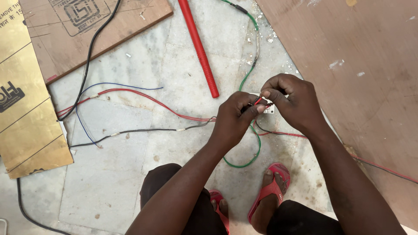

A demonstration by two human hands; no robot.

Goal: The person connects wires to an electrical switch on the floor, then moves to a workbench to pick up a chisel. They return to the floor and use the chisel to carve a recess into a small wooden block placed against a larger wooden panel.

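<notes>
Marble floor (130, 182) of pale grey slabs carries loose wires; a red ribbed rod (199, 48) lies at eleven o'clock from the hands. Left hand (235, 119) grips a small white plastic fitting (269, 109), while right hand (292, 101), at three o'clock, pinches a thin red wire end (258, 100) pointing toward one o'clock.

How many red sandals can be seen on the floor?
2. One red sandal is on the foot below the right hand. The other red sandal is near the bottom edge, mostly hidden by the left arm and knee.
</notes>
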